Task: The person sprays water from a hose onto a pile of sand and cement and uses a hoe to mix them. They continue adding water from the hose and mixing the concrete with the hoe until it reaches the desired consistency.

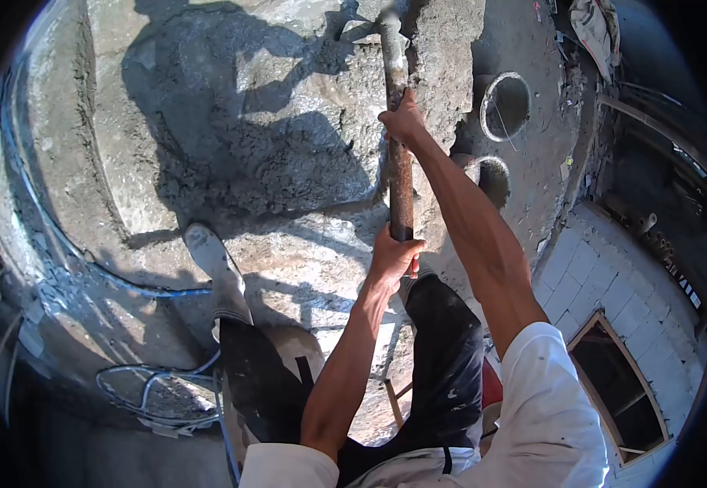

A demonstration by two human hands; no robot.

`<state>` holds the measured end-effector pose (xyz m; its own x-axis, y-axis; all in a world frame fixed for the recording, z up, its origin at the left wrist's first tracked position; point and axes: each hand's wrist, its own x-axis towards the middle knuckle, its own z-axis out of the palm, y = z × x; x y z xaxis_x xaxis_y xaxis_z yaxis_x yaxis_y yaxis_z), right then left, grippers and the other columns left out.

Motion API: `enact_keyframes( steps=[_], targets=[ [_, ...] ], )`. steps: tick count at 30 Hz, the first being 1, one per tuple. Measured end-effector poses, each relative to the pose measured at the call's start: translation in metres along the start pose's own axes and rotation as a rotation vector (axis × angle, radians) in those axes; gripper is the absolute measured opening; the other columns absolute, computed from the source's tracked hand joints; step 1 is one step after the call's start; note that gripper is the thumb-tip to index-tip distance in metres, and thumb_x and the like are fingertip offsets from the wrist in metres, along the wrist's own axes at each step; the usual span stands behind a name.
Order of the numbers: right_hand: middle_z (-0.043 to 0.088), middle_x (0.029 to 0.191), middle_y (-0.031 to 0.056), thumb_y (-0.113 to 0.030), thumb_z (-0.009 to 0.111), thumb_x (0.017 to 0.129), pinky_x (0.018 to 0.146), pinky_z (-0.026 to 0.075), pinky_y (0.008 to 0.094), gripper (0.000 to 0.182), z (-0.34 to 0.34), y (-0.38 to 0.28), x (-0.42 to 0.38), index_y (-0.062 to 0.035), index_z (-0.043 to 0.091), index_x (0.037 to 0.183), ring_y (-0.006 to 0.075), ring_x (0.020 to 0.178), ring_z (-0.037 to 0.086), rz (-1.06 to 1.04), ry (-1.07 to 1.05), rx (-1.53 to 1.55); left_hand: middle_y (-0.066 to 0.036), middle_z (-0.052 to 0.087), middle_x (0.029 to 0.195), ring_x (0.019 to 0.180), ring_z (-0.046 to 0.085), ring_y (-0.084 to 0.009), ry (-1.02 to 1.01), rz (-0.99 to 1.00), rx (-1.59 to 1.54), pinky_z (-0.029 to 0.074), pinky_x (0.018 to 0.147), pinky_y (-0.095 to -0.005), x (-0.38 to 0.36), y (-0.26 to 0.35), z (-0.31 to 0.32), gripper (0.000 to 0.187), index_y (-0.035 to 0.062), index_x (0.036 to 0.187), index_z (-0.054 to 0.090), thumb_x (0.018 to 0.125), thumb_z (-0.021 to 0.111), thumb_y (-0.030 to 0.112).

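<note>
A long rusty pipe-like handle [400,191], crusted with grey cement toward its far end, runs away from my body. My right hand [404,122] is wrapped round it about midway. Closer to me, my left hand [394,259] grips its near end, with something red showing beside the fingers. The handle's far end lies over rough, wet grey concrete [264,175], and a small pale lump [361,32] sits beside that end. My shadow falls across the concrete.
Two round pipe mouths [483,110] open at the right of the concrete. A blue hose [150,290] runs along the left and coils near my feet. At right stands a grey block wall [605,272] with a wood-framed opening [596,321]. A sack [593,37] lies top right.
</note>
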<state>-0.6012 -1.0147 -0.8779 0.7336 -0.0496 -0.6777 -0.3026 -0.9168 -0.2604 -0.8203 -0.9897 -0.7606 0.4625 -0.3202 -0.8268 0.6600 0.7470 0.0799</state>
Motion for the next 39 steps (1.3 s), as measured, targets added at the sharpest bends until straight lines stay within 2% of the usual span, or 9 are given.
enact_keyframes(
  steps=[9, 11, 12, 20, 23, 29, 31, 36, 39],
  targets=[
    [0.056, 0.089, 0.0211, -0.003, 0.066, 0.069, 0.049, 0.053, 0.0385, 0.059, 0.061, 0.054, -0.094, -0.0009, 0.033, 0.118, 0.0269, 0.057, 0.06, 0.108, -0.299, 0.475, -0.002, 0.053, 0.059, 0.043, 0.053, -0.0117, 0.164, -0.159, -0.094, 0.043, 0.034, -0.0283, -0.096, -0.042, 0.0, 0.024, 0.0064, 0.082, 0.049, 0.078, 0.072, 0.01],
    [0.053, 0.081, 0.0178, 0.002, 0.064, 0.071, 0.046, 0.051, 0.0406, 0.051, 0.045, 0.041, -0.121, -0.0021, 0.036, 0.112, 0.026, 0.054, 0.058, 0.275, -0.455, 0.626, -0.002, 0.053, 0.06, 0.043, 0.053, -0.0116, 0.195, -0.161, -0.121, 0.042, 0.033, -0.0279, -0.11, -0.035, 0.014, 0.025, 0.0063, 0.084, 0.049, 0.079, 0.073, 0.013],
    [0.051, 0.066, 0.0094, 0.003, 0.063, 0.072, 0.041, 0.048, 0.036, 0.048, 0.037, 0.034, -0.126, -0.0041, 0.035, 0.111, 0.0192, 0.048, 0.054, 0.276, -0.463, 0.656, -0.002, 0.053, 0.062, 0.046, 0.055, -0.0126, 0.218, -0.15, -0.109, 0.044, 0.036, -0.0288, -0.113, -0.029, 0.023, 0.025, 0.0065, 0.085, 0.049, 0.081, 0.072, 0.017],
    [0.056, 0.059, 0.0104, -0.007, 0.064, 0.074, 0.044, 0.05, 0.0342, 0.016, -0.048, 0.058, -0.114, 0.0003, 0.051, 0.081, 0.0193, 0.046, 0.056, 0.192, -0.712, 0.829, -0.006, 0.057, 0.069, 0.058, 0.064, -0.0193, 0.051, -0.109, -0.158, 0.057, 0.054, -0.0378, -0.131, -0.001, 0.127, 0.029, 0.0062, 0.096, 0.047, 0.085, 0.067, 0.024],
    [0.056, 0.06, 0.0101, -0.007, 0.065, 0.073, 0.043, 0.049, 0.0337, 0.018, -0.099, 0.092, -0.131, 0.0004, 0.05, 0.08, 0.0197, 0.045, 0.055, 0.17, -0.724, 0.938, -0.008, 0.057, 0.07, 0.057, 0.064, -0.0209, -0.001, -0.113, -0.093, 0.058, 0.054, -0.0385, -0.147, -0.019, 0.188, 0.031, 0.0048, 0.097, 0.045, 0.085, 0.067, 0.024],
    [0.053, 0.068, 0.0067, -0.005, 0.065, 0.079, 0.04, 0.048, 0.031, 0.032, -0.197, 0.163, -0.211, -0.0027, 0.042, 0.101, 0.0146, 0.049, 0.054, 0.241, -0.523, 1.16, -0.011, 0.057, 0.071, 0.054, 0.062, -0.0211, -0.151, -0.247, 0.142, 0.054, 0.048, -0.0341, -0.2, -0.066, 0.257, 0.032, 0.0021, 0.098, 0.042, 0.083, 0.067, 0.015],
    [0.053, 0.069, 0.0072, -0.005, 0.065, 0.079, 0.04, 0.048, 0.0311, 0.032, -0.223, 0.166, -0.255, -0.0024, 0.042, 0.101, 0.0145, 0.049, 0.054, 0.369, -0.276, 1.173, -0.01, 0.057, 0.071, 0.054, 0.061, -0.0198, -0.094, -0.323, 0.271, 0.051, 0.046, -0.0329, -0.225, -0.072, 0.258, 0.03, 0.0013, 0.099, 0.044, 0.082, 0.067, 0.01],
    [0.052, 0.068, 0.0094, -0.003, 0.064, 0.073, 0.038, 0.047, 0.0327, 0.04, -0.174, 0.186, -0.315, -0.0041, 0.036, 0.1, 0.0184, 0.046, 0.055, 0.358, 0.212, 1.334, -0.01, 0.06, 0.068, 0.06, 0.064, -0.0222, -0.067, -0.323, 1.034, 0.05, 0.052, -0.0333, -0.235, -0.083, 0.151, 0.032, 0.0047, 0.099, 0.048, 0.073, 0.068, 0.006],
    [0.053, 0.065, 0.0106, 0.004, 0.066, 0.068, 0.039, 0.046, 0.034, 0.04, -0.099, 0.21, -0.297, -0.0053, 0.038, 0.095, 0.0198, 0.045, 0.055, 0.508, 0.423, 1.408, -0.017, 0.066, 0.076, 0.073, 0.065, -0.0397, 0.069, -0.096, 1.744, 0.052, 0.065, -0.0476, -0.178, -0.113, 0.046, 0.042, 0.0094, 0.102, 0.05, 0.066, 0.068, 0.022]
  ],
)
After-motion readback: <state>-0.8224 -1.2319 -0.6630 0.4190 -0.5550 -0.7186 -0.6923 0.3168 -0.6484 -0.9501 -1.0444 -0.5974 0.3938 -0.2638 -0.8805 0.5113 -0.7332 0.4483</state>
